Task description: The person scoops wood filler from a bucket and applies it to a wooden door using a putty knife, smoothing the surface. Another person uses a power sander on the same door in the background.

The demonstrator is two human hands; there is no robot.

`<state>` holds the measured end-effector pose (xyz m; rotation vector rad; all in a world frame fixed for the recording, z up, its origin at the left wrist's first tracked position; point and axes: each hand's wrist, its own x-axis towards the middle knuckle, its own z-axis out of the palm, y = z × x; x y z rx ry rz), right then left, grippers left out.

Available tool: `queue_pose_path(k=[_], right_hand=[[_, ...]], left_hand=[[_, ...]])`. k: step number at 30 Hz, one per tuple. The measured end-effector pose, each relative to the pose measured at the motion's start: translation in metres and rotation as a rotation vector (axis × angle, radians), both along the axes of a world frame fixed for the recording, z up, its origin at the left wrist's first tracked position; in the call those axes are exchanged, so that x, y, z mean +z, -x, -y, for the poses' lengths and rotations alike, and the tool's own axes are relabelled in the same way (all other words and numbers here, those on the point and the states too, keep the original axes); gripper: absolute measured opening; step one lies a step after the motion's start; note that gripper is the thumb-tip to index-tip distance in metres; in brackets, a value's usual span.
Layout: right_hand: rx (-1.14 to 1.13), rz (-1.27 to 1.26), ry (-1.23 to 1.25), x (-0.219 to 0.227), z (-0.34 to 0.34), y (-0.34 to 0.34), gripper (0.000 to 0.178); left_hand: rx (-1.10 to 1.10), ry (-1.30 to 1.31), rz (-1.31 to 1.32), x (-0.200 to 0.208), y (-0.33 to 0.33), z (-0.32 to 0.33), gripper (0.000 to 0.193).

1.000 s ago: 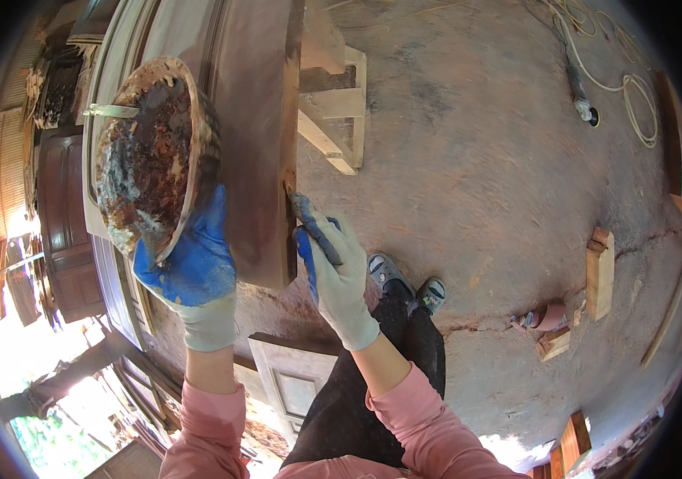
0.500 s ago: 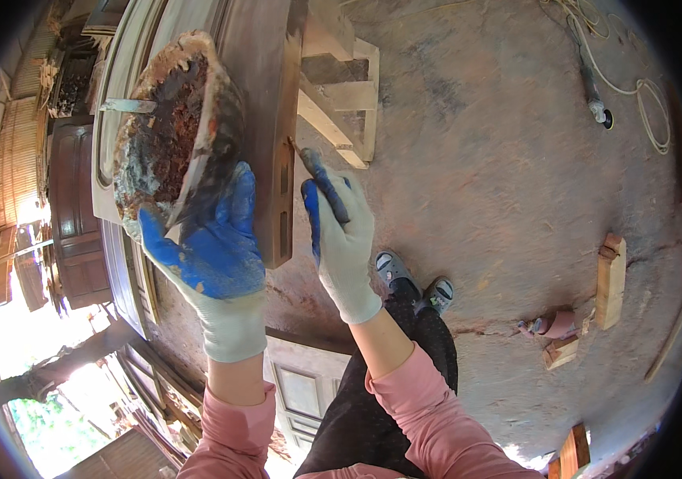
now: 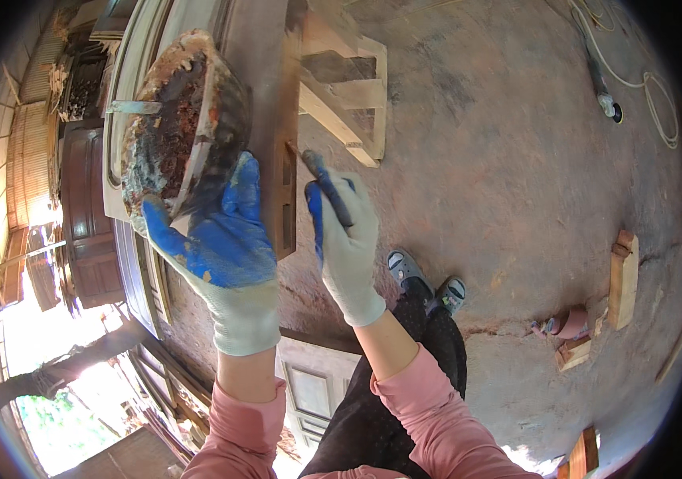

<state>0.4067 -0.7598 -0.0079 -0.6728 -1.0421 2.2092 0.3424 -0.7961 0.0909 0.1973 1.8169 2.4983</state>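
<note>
My left hand (image 3: 225, 243), in a white glove with a blue coated palm, supports a crusted bowl (image 3: 210, 100) from below. Dark reddish-brown paste cakes the bowl's inside, and a flat pale strip (image 3: 135, 107) juts over its left rim. My right hand (image 3: 349, 239), gloved alike, is closed around a thin tool (image 3: 295, 148); most of it is hidden in the fingers. The tool's tip is at the narrow edge of a brown wooden door panel (image 3: 265, 72), just above a slot cut in that edge. Whether the tip touches the wood I cannot tell.
A pale wooden trestle (image 3: 341, 120) supports the panel. An angle grinder (image 3: 606, 100) with its cable (image 3: 660, 112) lies on the floor at far right. Wood blocks (image 3: 622, 279) lie lower right. Dark panels (image 3: 89, 215) stand at left; a pale panelled door (image 3: 313, 387) lies near my legs.
The whole view has shifted slightly, so most things appear a little farther right. Both hands keep their grips, and the tool tip stays by the panel's edge.
</note>
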Motion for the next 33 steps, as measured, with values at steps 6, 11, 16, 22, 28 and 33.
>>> queue_pose_path(k=[6,11,16,22,28,33], right_hand=[[0.052,0.005,-0.106,-0.007,0.021,-0.005,0.035],[0.027,-0.006,-0.214,-0.011,0.027,-0.022,0.034],[-0.036,0.002,-0.025,-0.004,0.012,-0.009,0.034],[-0.037,-0.011,-0.257,-0.015,0.034,-0.012,0.034],[0.019,-0.059,-0.061,-0.016,0.020,-0.024,0.036],[-0.070,0.014,-0.338,-0.018,0.026,-0.009,0.038]], left_hand=[[-0.035,-0.159,0.113,-0.001,-0.002,0.007,0.059],[0.002,-0.180,0.096,0.001,-0.005,0.004,0.057],[0.002,-0.142,0.100,-0.001,-0.003,0.007,0.058],[0.023,-0.119,0.089,-0.001,-0.003,0.002,0.058],[-0.021,-0.101,0.080,-0.003,0.000,0.007,0.064],[-0.059,-0.126,0.110,-0.004,0.002,0.008,0.068]])
